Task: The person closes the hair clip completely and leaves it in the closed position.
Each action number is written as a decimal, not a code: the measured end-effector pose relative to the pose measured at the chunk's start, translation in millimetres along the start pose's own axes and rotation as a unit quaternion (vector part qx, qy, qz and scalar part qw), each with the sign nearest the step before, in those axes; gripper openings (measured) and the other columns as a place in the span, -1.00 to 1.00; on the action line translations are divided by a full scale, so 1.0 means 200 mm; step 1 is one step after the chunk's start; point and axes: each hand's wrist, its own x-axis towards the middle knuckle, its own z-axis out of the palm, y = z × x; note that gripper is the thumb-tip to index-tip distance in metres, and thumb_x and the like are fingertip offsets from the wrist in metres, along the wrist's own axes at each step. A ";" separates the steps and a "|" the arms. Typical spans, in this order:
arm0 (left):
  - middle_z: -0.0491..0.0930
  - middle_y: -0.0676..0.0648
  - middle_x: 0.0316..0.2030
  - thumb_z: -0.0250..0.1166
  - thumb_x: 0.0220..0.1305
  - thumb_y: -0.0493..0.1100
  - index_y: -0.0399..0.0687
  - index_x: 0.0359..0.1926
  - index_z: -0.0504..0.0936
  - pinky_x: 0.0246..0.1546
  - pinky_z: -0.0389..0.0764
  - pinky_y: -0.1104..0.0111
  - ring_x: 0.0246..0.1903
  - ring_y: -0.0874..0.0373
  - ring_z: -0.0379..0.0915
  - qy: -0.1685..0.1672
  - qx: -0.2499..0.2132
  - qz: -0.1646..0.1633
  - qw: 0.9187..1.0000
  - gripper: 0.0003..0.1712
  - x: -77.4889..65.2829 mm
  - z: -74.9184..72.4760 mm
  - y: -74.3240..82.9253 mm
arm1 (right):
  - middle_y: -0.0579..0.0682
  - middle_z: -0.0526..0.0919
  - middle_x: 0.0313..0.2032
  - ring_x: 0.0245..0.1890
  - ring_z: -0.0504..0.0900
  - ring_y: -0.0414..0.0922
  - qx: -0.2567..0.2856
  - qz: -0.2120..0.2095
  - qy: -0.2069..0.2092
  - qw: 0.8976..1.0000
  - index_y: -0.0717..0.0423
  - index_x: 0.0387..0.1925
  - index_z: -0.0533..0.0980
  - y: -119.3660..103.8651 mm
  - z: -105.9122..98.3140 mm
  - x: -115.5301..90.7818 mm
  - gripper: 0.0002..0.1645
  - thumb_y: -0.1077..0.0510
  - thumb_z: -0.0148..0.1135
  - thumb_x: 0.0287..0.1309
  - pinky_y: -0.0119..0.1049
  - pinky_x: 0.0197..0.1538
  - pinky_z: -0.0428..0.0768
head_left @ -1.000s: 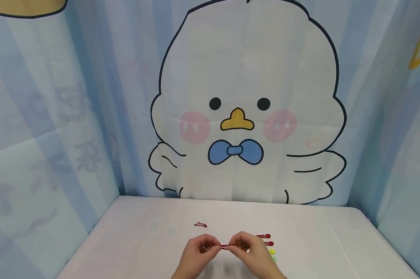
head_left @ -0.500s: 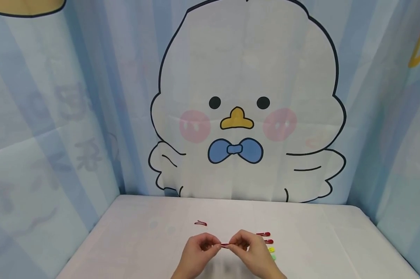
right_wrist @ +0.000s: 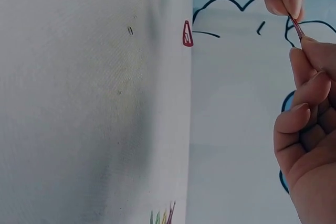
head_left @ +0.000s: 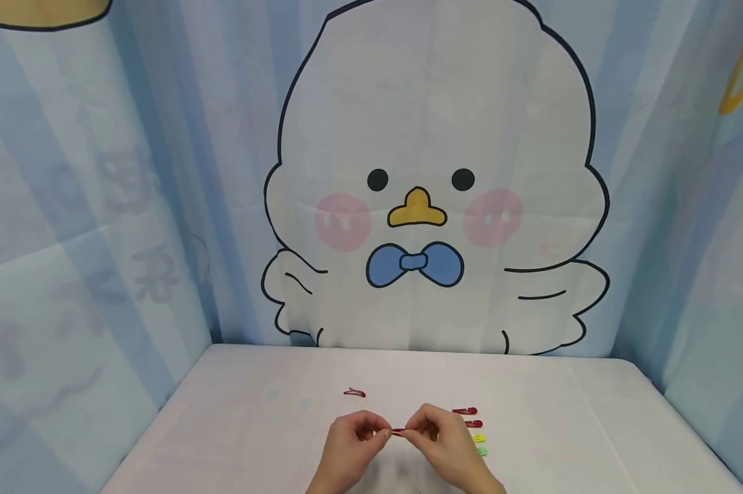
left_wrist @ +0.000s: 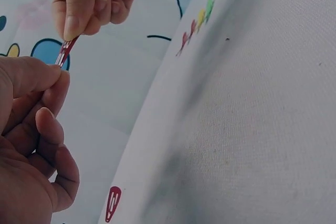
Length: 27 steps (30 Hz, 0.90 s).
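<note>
A dark red snap hair clip [left_wrist: 65,52] is stretched between both hands above the table. My left hand [head_left: 351,449] pinches one end of it between thumb and forefinger. At the other end, my right hand [head_left: 445,446] pinches it the same way; the fingertips cover both ends. In the right wrist view the clip [right_wrist: 297,27] shows as a thin edge-on strip. Another red hair clip [head_left: 355,392] lies on the table beyond the left hand; it also appears in the left wrist view as a red clip [left_wrist: 113,204].
Right of the right hand lie two red clips [head_left: 466,411], a yellow clip [head_left: 479,438] and a green clip [head_left: 482,451] in a column. The white table [head_left: 254,412] ends at a printed cloth backdrop [head_left: 414,315], with cloth walls on both sides.
Both hands keep their pinch on the red hair clip with hardly any movement. The whole head view has shifted slightly, with the backdrop and table clips sitting a little higher.
</note>
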 end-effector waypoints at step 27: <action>0.57 0.13 -0.51 0.45 0.13 -0.32 -0.13 -0.37 0.73 -0.44 0.39 0.44 -0.48 0.29 0.36 0.021 0.004 0.029 0.999 -0.95 -0.01 0.01 0.00 | -0.26 0.62 -0.49 -0.53 0.45 -0.33 -0.045 -0.015 0.033 0.998 0.01 -0.41 0.63 0.02 0.01 0.01 -0.85 0.26 0.49 0.10 -0.41 -0.44 0.48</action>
